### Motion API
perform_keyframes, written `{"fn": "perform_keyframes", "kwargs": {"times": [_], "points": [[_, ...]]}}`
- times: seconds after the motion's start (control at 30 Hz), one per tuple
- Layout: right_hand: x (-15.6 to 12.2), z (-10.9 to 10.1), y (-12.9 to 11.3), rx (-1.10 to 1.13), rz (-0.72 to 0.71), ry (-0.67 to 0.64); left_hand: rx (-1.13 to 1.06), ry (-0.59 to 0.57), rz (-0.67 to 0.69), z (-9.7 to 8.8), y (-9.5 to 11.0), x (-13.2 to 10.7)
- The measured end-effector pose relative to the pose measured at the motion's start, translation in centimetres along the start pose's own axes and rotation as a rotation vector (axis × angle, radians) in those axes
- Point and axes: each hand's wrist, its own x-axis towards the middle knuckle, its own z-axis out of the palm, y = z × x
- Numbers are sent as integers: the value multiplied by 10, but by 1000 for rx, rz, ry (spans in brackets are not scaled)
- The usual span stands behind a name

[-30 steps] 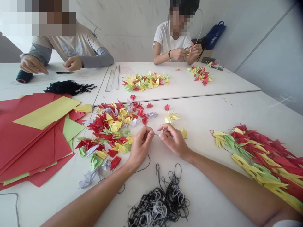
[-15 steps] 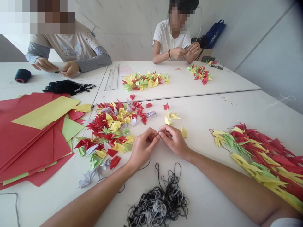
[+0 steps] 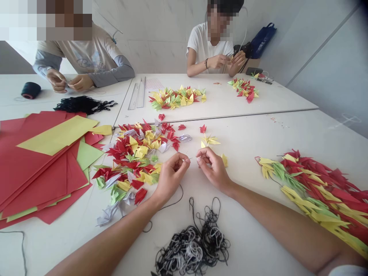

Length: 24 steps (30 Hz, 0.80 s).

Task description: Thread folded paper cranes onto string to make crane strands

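Inside a pale-walled room, across white tabletops [image 3: 253,134] set edge to edge.

Divided by a long dark seam [image 3: 244,115] between near and far, and by a shorter seam [image 3: 123,100] between far left and far right. Backed by a pale far wall [image 3: 161,38] with faint grey streaks and thin panel lines; bounded at right by a smooth grey wall [image 3: 330,84], crossed by a slanting dark line [image 3: 320,48]. Brightest at far left, above a grey panel [image 3: 10,59]; dimmer toward the right.
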Motion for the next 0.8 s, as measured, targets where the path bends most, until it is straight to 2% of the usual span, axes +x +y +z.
{"fn": "perform_keyframes", "kwargs": {"times": [0.2, 0.43, 0.57, 0.8], "points": [[-1, 1, -2, -93, -105, 28, -34, -20, -25, 0, 0, 0], [0, 0, -2, -112, -118, 73, 14, -58, -18, -1, -1, -1], [1, 0, -2, -132, -131, 67, 36, -99, -1, -1, -1, -1], [-2, 3, 0, -198, -219, 38, 42, -103, 19, -2, -3, -1]]}}
